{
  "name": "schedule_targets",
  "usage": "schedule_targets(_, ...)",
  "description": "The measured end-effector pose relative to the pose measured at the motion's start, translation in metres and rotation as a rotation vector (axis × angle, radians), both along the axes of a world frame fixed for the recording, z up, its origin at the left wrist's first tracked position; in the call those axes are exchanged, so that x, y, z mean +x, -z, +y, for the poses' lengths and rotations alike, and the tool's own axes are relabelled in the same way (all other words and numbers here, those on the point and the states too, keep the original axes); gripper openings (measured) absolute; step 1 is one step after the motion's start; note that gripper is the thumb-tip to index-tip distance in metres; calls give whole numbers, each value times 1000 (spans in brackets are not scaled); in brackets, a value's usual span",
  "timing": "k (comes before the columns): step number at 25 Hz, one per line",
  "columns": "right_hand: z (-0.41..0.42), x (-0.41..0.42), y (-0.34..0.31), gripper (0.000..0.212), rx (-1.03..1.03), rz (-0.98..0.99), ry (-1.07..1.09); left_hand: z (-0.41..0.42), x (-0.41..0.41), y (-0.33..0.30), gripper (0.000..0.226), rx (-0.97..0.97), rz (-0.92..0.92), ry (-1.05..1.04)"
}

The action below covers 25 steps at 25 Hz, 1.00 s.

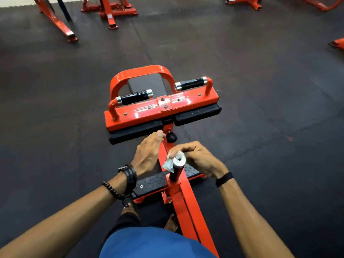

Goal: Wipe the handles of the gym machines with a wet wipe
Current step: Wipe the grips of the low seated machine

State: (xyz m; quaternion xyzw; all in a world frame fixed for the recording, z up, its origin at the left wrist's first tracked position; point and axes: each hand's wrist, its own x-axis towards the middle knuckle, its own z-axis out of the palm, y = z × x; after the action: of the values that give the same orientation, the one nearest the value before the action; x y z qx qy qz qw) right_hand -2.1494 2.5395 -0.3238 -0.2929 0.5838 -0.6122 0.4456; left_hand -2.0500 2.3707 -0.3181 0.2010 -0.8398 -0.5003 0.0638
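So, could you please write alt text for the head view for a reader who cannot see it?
Seen from above, a person's right hand presses a wet wipe to the chrome end of a post on an orange machine, while the left hand rests open beside it. Two black handles sit further ahead, over a dark floor.
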Motion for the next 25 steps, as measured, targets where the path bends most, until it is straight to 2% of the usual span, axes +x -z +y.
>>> schedule_targets(4, -5, 11, 65, 19, 310, 100, -15, -1, 29, 14, 61, 81, -81, -75)
schedule_targets(7, -12, 2, 75, 17, 504, 241, -137, -2, 38, 21, 51, 70, -141, -67)
schedule_targets(9, -14, -5, 51, 19, 485, 262, -185, -1, 42, 27, 23, 52, -155, -29)
schedule_targets(10, -16, -9, 35, 20, 423, 195, -172, 1, 44, 28, 15, 54, -142, -4)
schedule_targets(12, -12, -15, 5, 24, 268, 23, -152, 7, 49, 31, 14, 68, -100, 9)
schedule_targets(14, -9, -8, -4, 40, 204, -65, -161, 14, 51, 34, 17, 92, -48, -29)
schedule_targets(16, -16, 5, 12, 71, 349, -83, -147, 20, 50, 36, 18, 115, -19, -59)
schedule_targets(17, -20, 12, 25, 78, 415, -78, -121, 23, 49, 38, 16, 122, -19, -70)
schedule_targets(20, -19, 25, 49, 83, 489, -235, -62, 31, 47, 50, 17, 138, -92, -100)
schedule_targets(23, -12, 21, 51, 75, 501, -170, 20, 36, 43, 64, 25, 189, -154, -183)
schedule_targets(25, -16, 18, 45, 91, 549, -135, 77, 43, 38, 71, 25, 217, -159, -287)
